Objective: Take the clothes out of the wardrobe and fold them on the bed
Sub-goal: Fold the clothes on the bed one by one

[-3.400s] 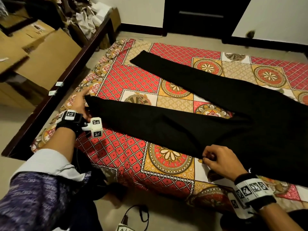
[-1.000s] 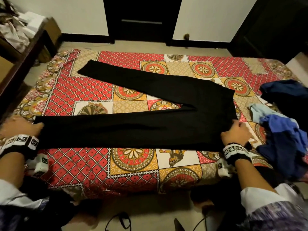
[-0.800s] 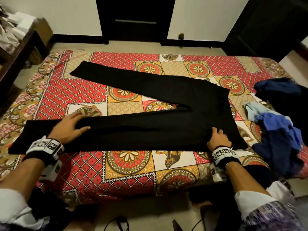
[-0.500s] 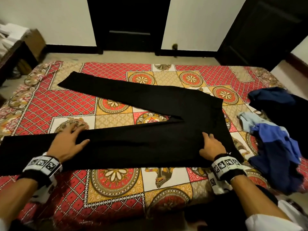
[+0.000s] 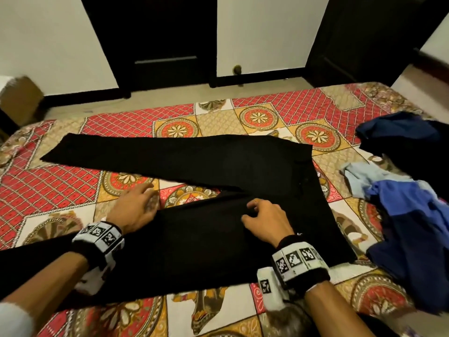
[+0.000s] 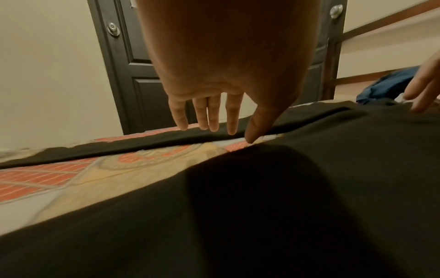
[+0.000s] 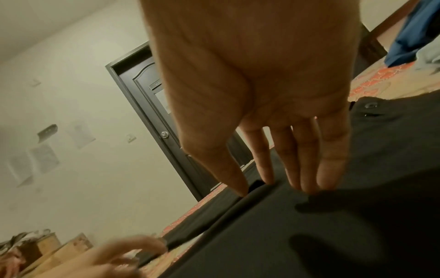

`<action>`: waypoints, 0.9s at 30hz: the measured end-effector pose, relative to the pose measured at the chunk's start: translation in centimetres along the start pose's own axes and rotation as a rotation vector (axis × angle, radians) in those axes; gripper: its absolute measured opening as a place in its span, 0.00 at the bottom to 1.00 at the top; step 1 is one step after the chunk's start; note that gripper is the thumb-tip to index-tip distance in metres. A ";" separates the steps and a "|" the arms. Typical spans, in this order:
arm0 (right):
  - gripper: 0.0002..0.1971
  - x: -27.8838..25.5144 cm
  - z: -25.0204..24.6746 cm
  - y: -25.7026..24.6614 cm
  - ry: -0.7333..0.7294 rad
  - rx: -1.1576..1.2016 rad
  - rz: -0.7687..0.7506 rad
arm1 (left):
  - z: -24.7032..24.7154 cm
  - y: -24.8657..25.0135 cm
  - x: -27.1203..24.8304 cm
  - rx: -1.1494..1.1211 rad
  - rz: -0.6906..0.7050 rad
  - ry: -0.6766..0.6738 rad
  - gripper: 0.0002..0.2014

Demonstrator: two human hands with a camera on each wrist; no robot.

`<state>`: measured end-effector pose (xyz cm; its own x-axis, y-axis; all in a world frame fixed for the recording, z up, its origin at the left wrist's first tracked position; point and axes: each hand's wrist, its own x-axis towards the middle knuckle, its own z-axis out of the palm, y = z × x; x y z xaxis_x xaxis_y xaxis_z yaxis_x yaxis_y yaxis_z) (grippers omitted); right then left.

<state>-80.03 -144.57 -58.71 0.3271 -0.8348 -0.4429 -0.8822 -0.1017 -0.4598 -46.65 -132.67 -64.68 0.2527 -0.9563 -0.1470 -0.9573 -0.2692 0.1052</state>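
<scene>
A pair of black trousers (image 5: 243, 171) lies spread flat on the bed (image 5: 48, 188), which is covered with a patterned red and yellow sheet. The waist points toward the right side of the bed and the two legs run off to the left, parted in a narrow V so that a strip of the sheet shows between them. The left hand (image 5: 134, 209) is at the inner edge of the near trouser leg, its fingers (image 6: 212, 116) straight and a little apart — the left wrist view shows them reaching out over the gap between the legs, with the thumb tip down at the edge of the cloth. The right hand (image 5: 264, 218) rests near the crotch, where the two legs meet; its fingertips (image 7: 307, 180) press down on the black cloth, slightly bent, and the thumb touches the fold line beside them, but nothing is pinched or lifted. Both wrists wear bands with black-and-white square markers. To the right of the trousers, apart from them, a heap of blue clothes (image 5: 410, 210) lies crumpled on the sheet — light blue, mid blue and navy pieces together. Beyond the bed stands a dark door (image 5: 155, 37) in a pale wall.
</scene>
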 end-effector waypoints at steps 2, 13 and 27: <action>0.25 0.3 0.1 -0.3 -0.025 0.080 -0.023 | -0.6 2.6 4.0 -0.068 0.048 0.042 0.24; 0.25 0.7 -0.6 -0.8 -0.089 0.243 -0.111 | -1.5 12.7 25.7 -0.203 -0.026 0.059 0.28; 0.18 1.3 -1.1 -0.7 -0.026 0.454 -0.007 | -4.8 15.9 24.9 -0.330 0.075 0.211 0.17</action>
<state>-79.31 -146.22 -58.11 0.3457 -0.8204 -0.4554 -0.6443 0.1453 -0.7508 -54.90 -161.33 -61.95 0.2399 -0.9679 0.0748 -0.8864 -0.1870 0.4235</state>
